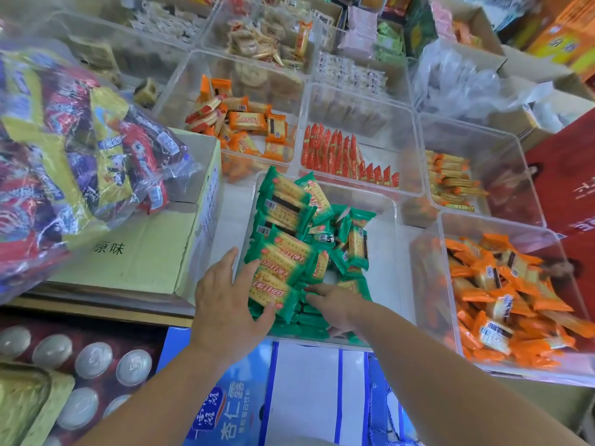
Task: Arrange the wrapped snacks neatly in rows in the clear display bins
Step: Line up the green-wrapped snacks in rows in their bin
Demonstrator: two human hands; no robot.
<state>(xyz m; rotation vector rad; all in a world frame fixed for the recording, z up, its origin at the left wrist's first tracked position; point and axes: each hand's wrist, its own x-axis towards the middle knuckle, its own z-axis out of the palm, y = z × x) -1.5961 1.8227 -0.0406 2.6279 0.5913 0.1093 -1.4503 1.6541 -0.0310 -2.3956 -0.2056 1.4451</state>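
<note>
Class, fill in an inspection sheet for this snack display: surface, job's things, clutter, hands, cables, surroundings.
Surface: white shelf top shows left of the front bin.
Job's things: green packets in the front bin, a row on its left side and a loose heap on its right; red packets upright in rows behind; orange packets heaped in the right bin.
Clutter: bag of mixed snacks lying on a cardboard box.
Hands: left hand lies on the green row, fingers fairly straight; right hand reaches into the heap, grip hidden.
Cables: nothing seen.
Surroundings: cans and a blue box in front.
</note>
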